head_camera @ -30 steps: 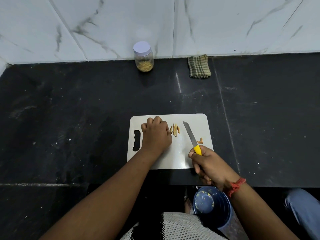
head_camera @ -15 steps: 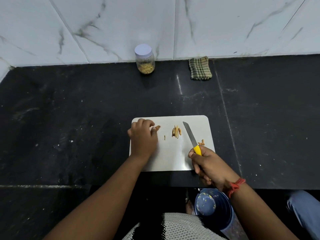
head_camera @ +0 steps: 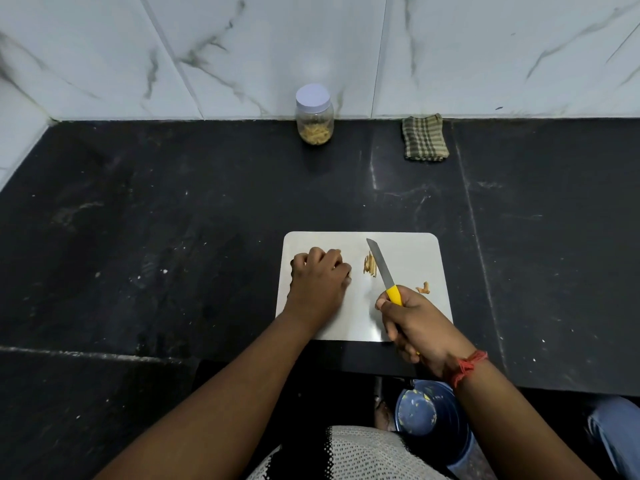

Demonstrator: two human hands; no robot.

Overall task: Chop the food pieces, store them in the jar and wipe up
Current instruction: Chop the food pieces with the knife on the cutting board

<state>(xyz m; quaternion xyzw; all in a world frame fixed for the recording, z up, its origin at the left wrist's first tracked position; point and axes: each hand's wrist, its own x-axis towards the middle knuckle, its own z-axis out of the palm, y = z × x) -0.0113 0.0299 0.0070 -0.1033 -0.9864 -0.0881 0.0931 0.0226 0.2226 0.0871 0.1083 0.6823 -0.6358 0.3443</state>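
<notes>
Cutting board (head_camera: 408, 320) taken as landmark, on the black table (head_camera: 173, 237). Small pile of food strips (head_camera: 370, 265) lies at its centre, long axes pointing away from the person, just left of the knife (head_camera: 381, 266) blade. Knife handle is gripped by the right hand (head_camera: 419, 327), which is nearer. Left hand (head_camera: 318, 282) is curled on the board's left part; whether a piece is pinched cannot be told. One scrap (head_camera: 423, 288) sits near the right edge. Lidded jar (head_camera: 314, 114) stands well beyond the board.

White cutting board (head_camera: 408, 258) on black counter (head_camera: 173, 220), right hand (head_camera: 420, 323) gripping yellow-handled knife (head_camera: 382, 270) (blade beside cut strips (head_camera: 370, 265)), left hand (head_camera: 317, 282) curled on board
</notes>
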